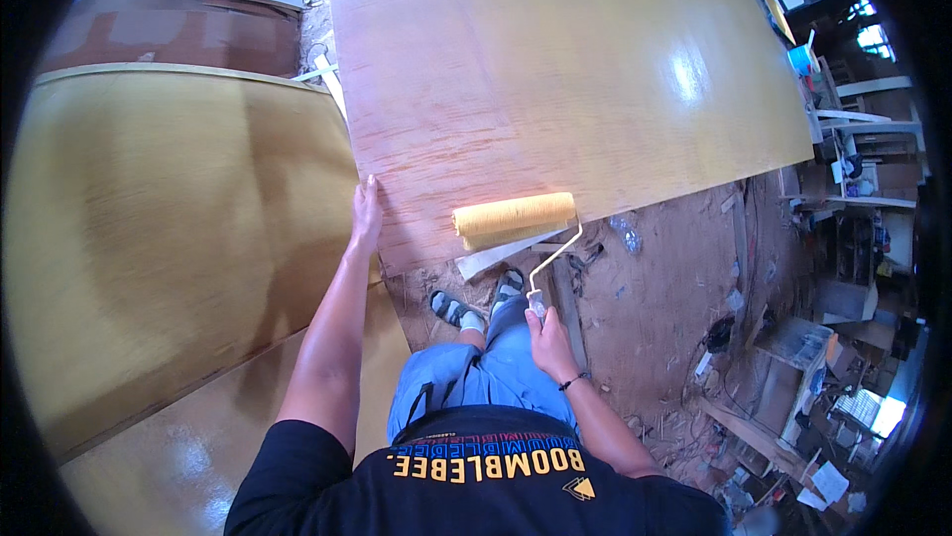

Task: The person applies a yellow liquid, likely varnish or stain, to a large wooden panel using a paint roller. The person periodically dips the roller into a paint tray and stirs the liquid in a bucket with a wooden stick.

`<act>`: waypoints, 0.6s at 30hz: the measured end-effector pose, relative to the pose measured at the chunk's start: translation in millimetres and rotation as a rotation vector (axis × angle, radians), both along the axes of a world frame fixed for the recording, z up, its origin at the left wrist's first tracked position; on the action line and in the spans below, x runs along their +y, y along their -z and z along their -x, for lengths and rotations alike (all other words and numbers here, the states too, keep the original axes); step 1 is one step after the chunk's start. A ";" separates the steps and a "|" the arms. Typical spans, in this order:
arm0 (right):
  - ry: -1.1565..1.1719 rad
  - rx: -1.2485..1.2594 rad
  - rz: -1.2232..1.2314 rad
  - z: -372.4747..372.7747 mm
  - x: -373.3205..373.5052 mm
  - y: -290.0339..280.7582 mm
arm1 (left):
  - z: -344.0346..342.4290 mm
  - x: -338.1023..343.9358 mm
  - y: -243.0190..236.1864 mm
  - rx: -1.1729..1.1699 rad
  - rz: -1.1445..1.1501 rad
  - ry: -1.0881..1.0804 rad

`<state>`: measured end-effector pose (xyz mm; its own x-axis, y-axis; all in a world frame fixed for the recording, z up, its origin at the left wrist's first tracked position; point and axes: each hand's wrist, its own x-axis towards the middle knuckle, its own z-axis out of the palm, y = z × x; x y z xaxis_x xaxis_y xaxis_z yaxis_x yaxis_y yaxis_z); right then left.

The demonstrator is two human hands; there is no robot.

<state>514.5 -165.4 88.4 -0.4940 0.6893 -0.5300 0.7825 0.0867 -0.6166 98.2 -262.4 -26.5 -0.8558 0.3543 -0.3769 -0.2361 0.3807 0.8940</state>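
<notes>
A large wooden panel stretches out ahead, glossy yellowish on its right part and duller, pinkish with streaky grain on its left. At the panel's near left edge is my left hand, its fingers resting along the edge. My right hand is wrapped round the handle of a paint roller. The roller's fuzzy yellow sleeve lies over the panel's near edge, and its bent wire frame runs down to my grip. Whether the sleeve presses on the panel I cannot tell.
Yellow-brown coated panels lie to my left. My feet in dark sandals stand on a dirt floor strewn with scraps. A wood strip lies below the roller. Shelves and clutter line the right side.
</notes>
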 end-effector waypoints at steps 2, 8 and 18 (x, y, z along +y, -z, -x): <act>-0.007 0.054 -0.090 17.6 11.2 23.4 | 13.2 0.1 3.9 0.010 0.108 0.005; -0.054 0.037 -0.117 128.9 99.2 30.5 | 38.3 41.1 -22.1 0.303 0.190 -0.110; -0.056 0.068 0.036 382.3 288.2 24.9 | 79.1 103.2 -38.2 0.466 0.482 -0.060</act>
<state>132.2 122.8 63.5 -0.5672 0.6408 -0.5174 0.7330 0.1063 -0.6719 19.0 -159.2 11.6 -0.9804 0.1852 -0.0675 0.0997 0.7612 0.6408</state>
